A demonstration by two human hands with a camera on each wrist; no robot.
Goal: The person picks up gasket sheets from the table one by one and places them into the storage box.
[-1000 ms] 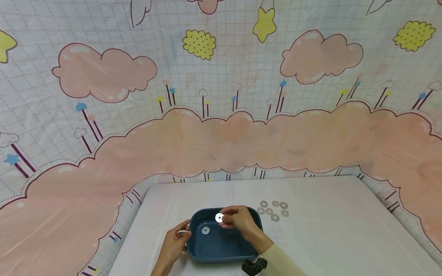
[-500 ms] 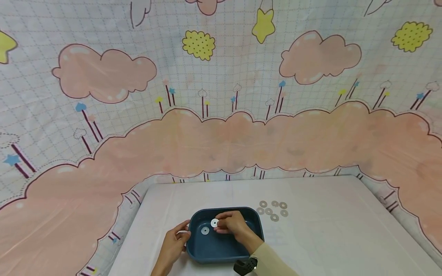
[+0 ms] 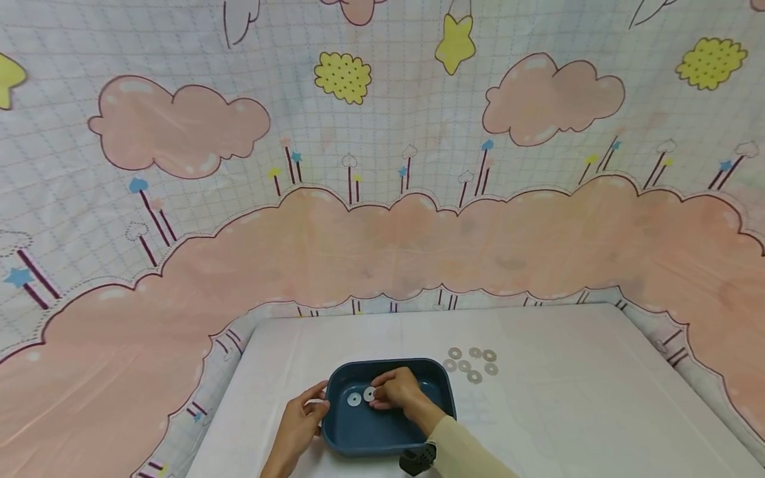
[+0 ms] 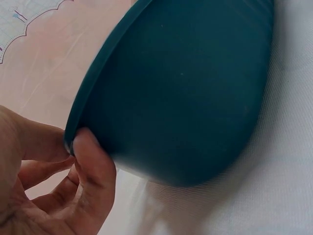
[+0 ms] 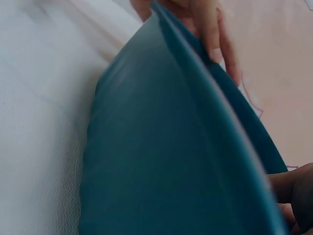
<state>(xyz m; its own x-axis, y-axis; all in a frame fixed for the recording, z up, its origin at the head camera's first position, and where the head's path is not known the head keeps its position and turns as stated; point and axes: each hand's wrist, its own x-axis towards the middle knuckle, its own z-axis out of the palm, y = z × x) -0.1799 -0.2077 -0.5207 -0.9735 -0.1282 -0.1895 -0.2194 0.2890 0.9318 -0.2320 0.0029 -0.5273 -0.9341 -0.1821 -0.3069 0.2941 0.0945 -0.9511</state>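
A dark blue rectangular tray [image 3: 382,435] lies on the white table. Its left rim is pinched by my left hand [image 3: 295,421], whose thumb [image 4: 95,156] presses under the lip in the left wrist view. Over the tray's floor, my right hand [image 3: 397,392] holds a silver washer [image 3: 369,394] between its fingertips. Just left of it a second washer [image 3: 354,399] lies flat in the tray. I cannot tell whether the held washer touches the floor. In the right wrist view the tray's near wall [image 5: 142,132] hides both washers and most of my right hand.
Several washers [image 3: 464,366] lie loosely grouped on the white tabletop [image 3: 550,385], behind and right of the tray. A cloth with printed clouds [image 3: 388,252] hangs behind the table. A black wrist device [image 3: 418,459] sits at my right sleeve, near the tray's front edge.
My right hand has moved down and slightly left inside the tray, bringing its washer beside the one lying there. The left hand has kept its place on the rim.
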